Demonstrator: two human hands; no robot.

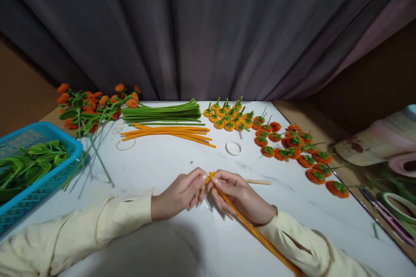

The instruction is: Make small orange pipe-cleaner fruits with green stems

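Note:
My left hand (182,192) and my right hand (238,192) meet over the middle of the white table. Both pinch the short bent end of some orange pipe cleaners (251,226). Their long part runs down under my right palm and past the right sleeve to the bottom edge. How many strands there are, I cannot tell. Behind my right hand a thin wooden stick (260,182) lies on the table. A white ring (234,148), perhaps a tape roll, lies farther back. More orange pipe cleaners (169,132) are spread beyond my hands, in front of a green pipe cleaner bundle (162,111).
Yellow-orange fuzzy flower heads (229,125) and darker orange ones (292,140) lie at the back right. Stemmed orange flowers (94,106) lie back left, near a blue basket (73,151) of green leaves. Pink-handled scissors (390,218) and green tape (398,205) sit far right.

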